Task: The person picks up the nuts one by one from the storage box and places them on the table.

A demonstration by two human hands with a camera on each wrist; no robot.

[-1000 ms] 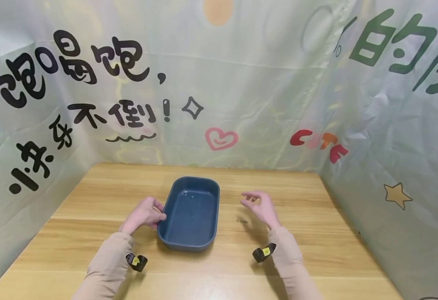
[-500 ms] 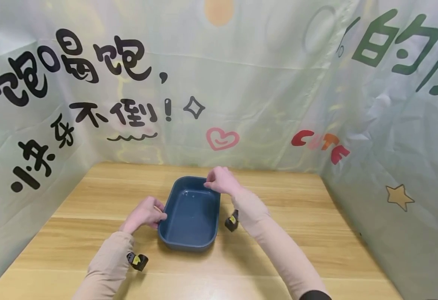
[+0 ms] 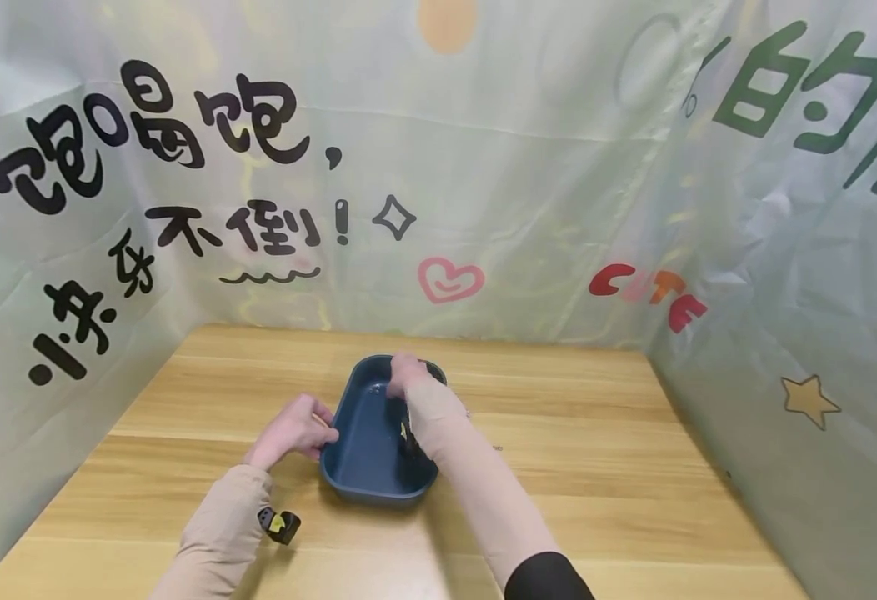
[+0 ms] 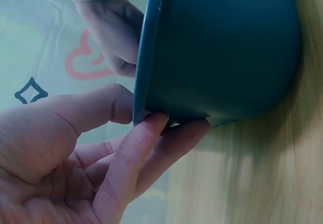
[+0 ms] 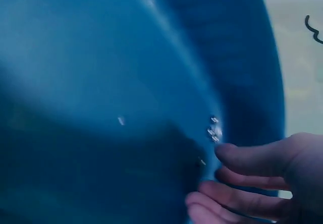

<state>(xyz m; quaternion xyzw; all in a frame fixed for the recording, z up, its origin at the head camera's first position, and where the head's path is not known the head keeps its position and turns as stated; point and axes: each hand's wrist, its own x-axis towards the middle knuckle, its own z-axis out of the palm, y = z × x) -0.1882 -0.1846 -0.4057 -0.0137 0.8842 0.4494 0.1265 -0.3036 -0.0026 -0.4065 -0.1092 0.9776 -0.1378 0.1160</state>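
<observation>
A deep blue plastic tub (image 3: 378,497) with rounded corners stands on the table. At its left side my left hand (image 3: 298,429) pinches the rim, thumb inside and fingertips against the outer wall, as the left wrist view shows. My right hand (image 3: 407,375) reaches down into the far end of the tub. Close to its thumb tip in the right wrist view lie several tiny shiny metal pieces (image 5: 212,131), too blurred to name. The fingers (image 5: 237,196) are loosely bent and spread from the thumb, with nothing visible between them.
Small dark pieces (image 3: 497,448) lie on the wooden table (image 3: 596,483) right of the tub, partly hidden by the right sleeve (image 3: 468,467). Fabric walls (image 3: 528,208) with printed lettering enclose the table at the back and both sides.
From beside the tub on the right, my right hand has moved left over the far right rim and down inside. My left hand keeps its grip on the rim.
</observation>
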